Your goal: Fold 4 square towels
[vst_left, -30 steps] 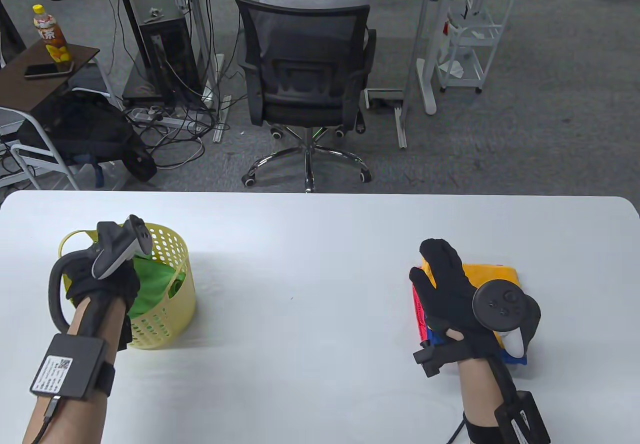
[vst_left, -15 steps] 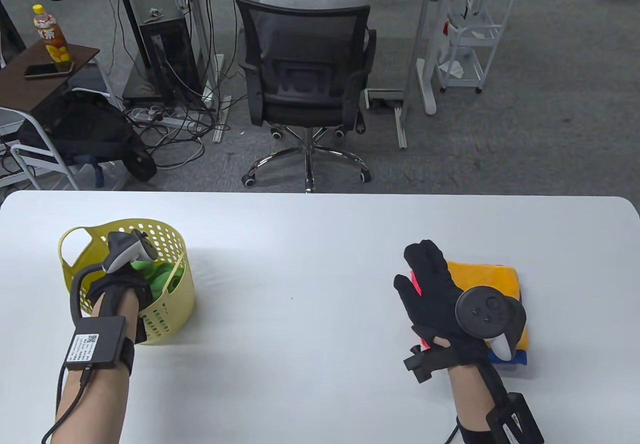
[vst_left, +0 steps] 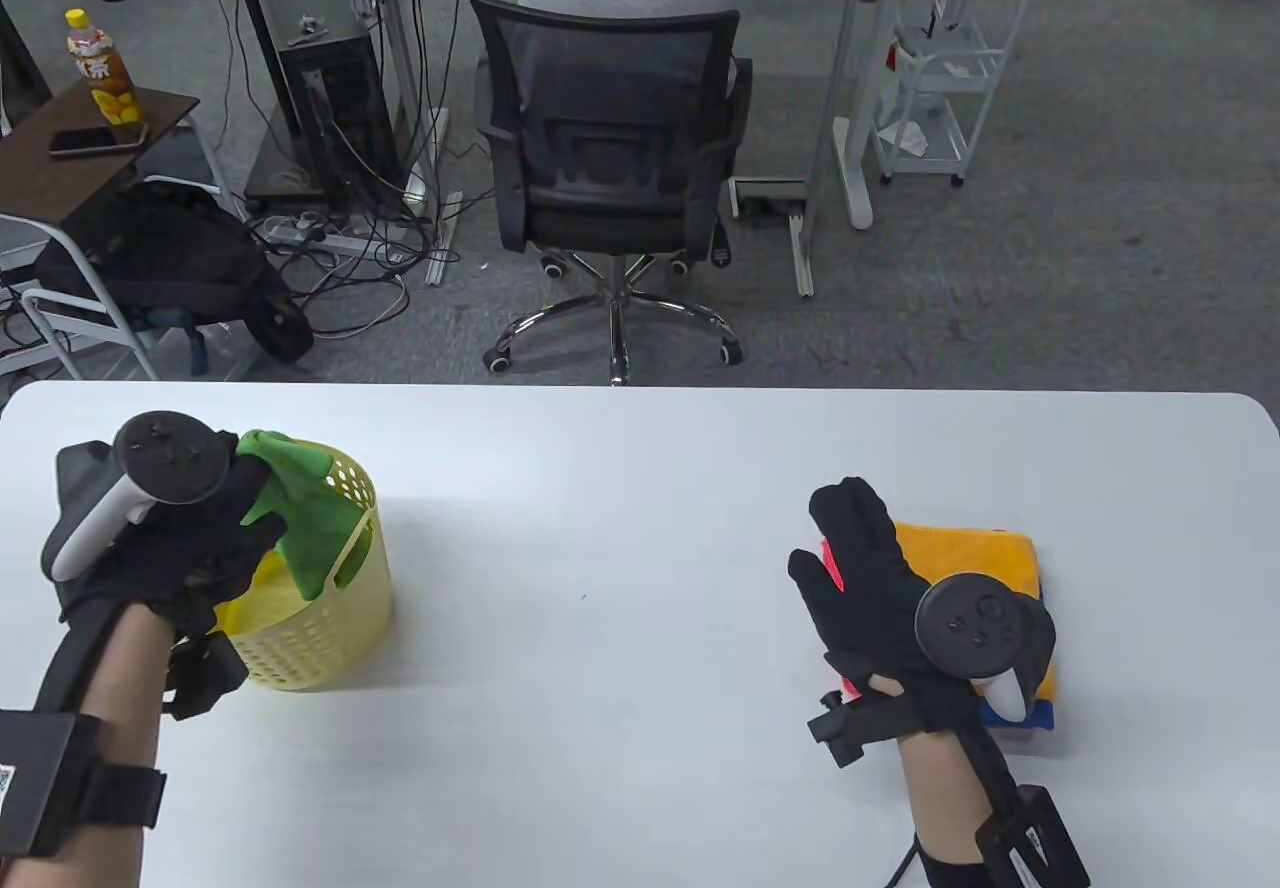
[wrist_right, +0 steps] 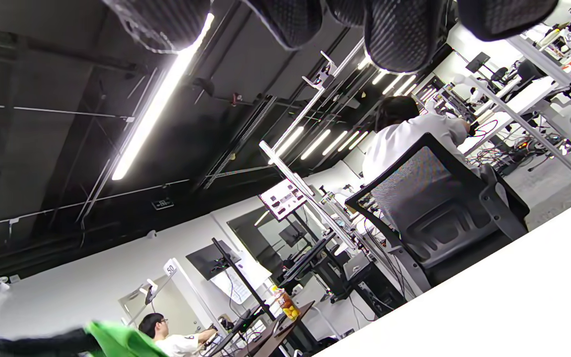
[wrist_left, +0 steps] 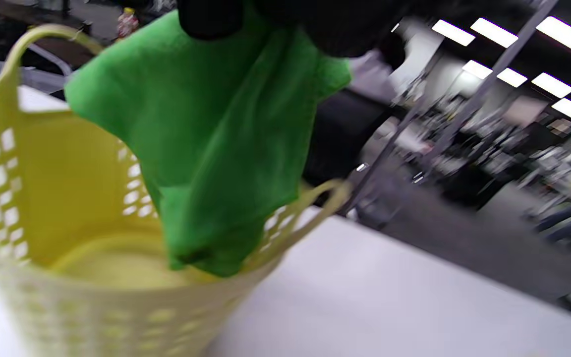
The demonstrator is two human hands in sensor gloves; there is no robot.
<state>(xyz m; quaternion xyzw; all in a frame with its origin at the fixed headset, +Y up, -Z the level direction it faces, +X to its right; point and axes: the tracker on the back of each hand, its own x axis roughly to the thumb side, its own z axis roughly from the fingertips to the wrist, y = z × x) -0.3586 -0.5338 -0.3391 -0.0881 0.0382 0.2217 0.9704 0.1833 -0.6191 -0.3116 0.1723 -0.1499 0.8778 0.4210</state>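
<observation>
1. Left hand (vst_left: 170, 548): fingers closed on the green towel (vst_left: 300, 513), holding it above the yellow basket (vst_left: 320, 628). Towel's lower end hangs down into the basket mouth.
2. Right hand (vst_left: 870, 588): fingers extended and spread, palm down, resting flat on the left side of the folded towel stack (vst_left: 1000, 568). It grips nothing.
3. Stack: orange towel on top, red and blue edges showing underneath. It sits far across the table (vst_left: 620, 548) from the basket, on the right side.
4. Basket stands upright near the table's left edge, perforated wall, loop handles.
5. Surface: white table, rounded corners, bare between basket and stack.
6. Room beyond the table's far edge: grey carpet, black mesh office chair (vst_left: 610, 138) with a seated person in grey, white desk legs, a cable tangle and PC tower further left, and a drink bottle (vst_left: 100, 78) with a phone on a small brown side table.
7. Left wrist view only: the basket's inside floor (wrist_left: 112, 263) shows plain yellow, the towel tip dangles just above it, and the view is motion-blurred.
8. Right wrist view only: ceiling light strips, monitors, a second person seated far off, and fingertips (wrist_right: 394, 34) at the top edge. A green scrap (wrist_right: 122, 339) shows at bottom left.
</observation>
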